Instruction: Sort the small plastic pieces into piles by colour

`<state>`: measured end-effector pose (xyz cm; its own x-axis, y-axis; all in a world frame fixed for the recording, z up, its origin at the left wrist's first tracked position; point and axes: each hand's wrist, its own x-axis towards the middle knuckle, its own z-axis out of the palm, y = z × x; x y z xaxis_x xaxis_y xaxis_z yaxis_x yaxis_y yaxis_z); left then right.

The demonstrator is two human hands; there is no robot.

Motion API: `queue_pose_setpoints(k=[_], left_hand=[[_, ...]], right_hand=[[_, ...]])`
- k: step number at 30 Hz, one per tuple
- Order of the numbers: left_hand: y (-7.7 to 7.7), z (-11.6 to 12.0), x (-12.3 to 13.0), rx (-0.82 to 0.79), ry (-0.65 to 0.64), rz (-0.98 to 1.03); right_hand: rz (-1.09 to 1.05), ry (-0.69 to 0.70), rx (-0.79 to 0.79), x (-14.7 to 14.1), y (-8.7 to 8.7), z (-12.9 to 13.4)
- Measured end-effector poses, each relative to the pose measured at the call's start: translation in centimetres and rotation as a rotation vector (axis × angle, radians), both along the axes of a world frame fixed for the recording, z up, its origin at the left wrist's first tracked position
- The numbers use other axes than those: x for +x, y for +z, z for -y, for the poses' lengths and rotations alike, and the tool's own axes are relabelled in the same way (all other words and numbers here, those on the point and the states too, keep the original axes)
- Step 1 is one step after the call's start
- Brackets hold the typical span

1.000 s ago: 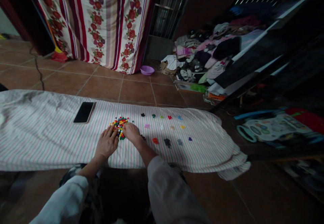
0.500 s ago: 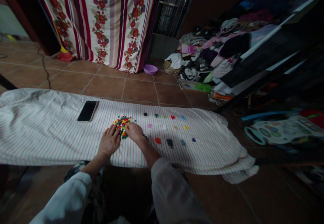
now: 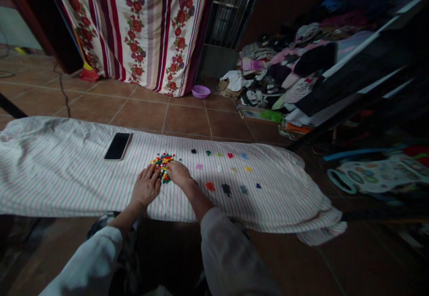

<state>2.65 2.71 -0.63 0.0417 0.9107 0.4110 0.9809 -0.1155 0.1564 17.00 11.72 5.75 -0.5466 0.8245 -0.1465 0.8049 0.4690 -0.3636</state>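
A mixed heap of small coloured pieces [image 3: 165,158] lies on a striped cloth [image 3: 77,171]. Against its left edge rests my left hand [image 3: 147,186], open, with fingers stretched out over the cloth and the nearest pieces. My right hand [image 3: 178,172] is at the heap's right side, its fingers curled together among the pieces; whatever they pinch is hidden. Right of it lie small one-colour groups, among them a red group [image 3: 230,155], a pink group [image 3: 199,166], an orange group [image 3: 210,186] and a dark grey group [image 3: 226,189]. A dark group is partly covered by my right wrist.
A phone [image 3: 118,146] lies on the cloth left of the heap. Beyond the cloth are a tiled floor, a purple basin [image 3: 201,92], a floral curtain [image 3: 150,32] and a red dustpan [image 3: 89,74]. A pile of clothes [image 3: 278,72] lies at the back right.
The whole view has shifted slightly, so things appear a little further right. Both hands stay at the heap, with only a slight motion of the right fingers.
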Motion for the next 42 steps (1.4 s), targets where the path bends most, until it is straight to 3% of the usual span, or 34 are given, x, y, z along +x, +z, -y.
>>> queue_pose_setpoints(k=[19,30,36,42], left_hand=[[-0.2,0.0,0.0,0.000,0.005,0.015],[-0.1,-0.1,-0.1,0.020,-0.002,0.010],[-0.1,-0.1,-0.1,0.031,-0.010,0.002],[-0.5,-0.1,-0.2,0.045,-0.011,-0.014]], right_hand=[[0.056,-0.011,-0.035,-0.4,0.5,-0.5],[-0.088,-0.094,0.032,0.6,0.5,-0.1],[-0.215,-0.197,0.064,2.8,-0.4,-1.9],[-0.243,-0.413,0.140,8.1,-1.6,-5.4]])
